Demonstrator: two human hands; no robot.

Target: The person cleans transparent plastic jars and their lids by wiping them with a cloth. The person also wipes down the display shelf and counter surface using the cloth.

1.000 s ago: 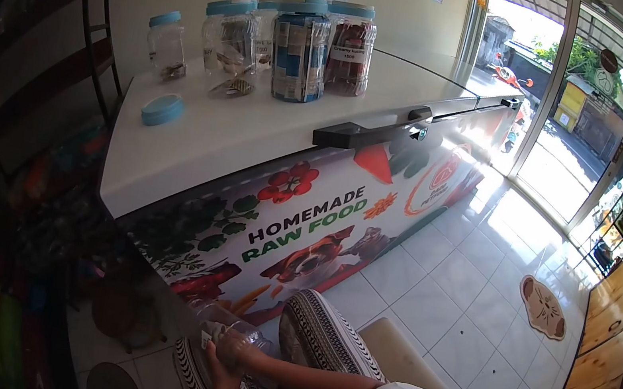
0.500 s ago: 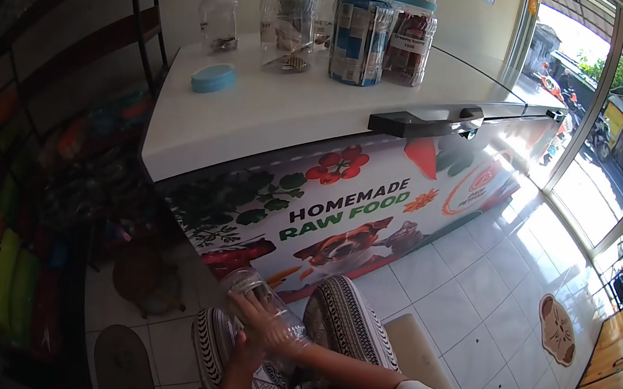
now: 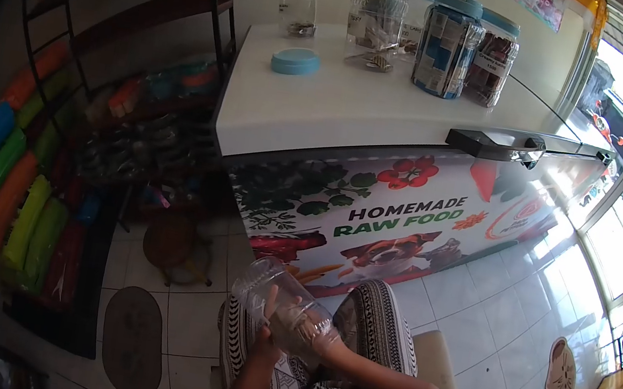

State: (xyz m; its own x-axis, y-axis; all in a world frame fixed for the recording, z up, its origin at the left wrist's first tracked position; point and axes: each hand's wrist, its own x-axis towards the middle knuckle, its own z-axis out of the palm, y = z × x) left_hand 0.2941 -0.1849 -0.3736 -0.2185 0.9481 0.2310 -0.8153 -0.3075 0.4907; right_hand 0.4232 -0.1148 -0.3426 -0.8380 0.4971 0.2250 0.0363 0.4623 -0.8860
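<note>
A clear plastic jar lies tilted over my lap, without a lid on its near end. My left hand is closed against the jar's lower left side, a finger pointing up along the plastic. At the jar's near right end is my right hand, seen through the plastic and apparently inside it; its fingers are blurred, and whether they hold anything is unclear. A loose blue lid lies on the white freezer top. Behind it stand several blue-lidded jars, among them a nearly empty one and a packed one.
The freezer's black handle juts out in front of me. At the left are a dark shelf rack, colourful packs and a small round stool. Mats lie on the tiled floor, and a glass door is at the right.
The view has swung left, so the freezer and jars appear farther right. My left hand has shifted along the jar, and the fingers of my right hand look more bent.
</note>
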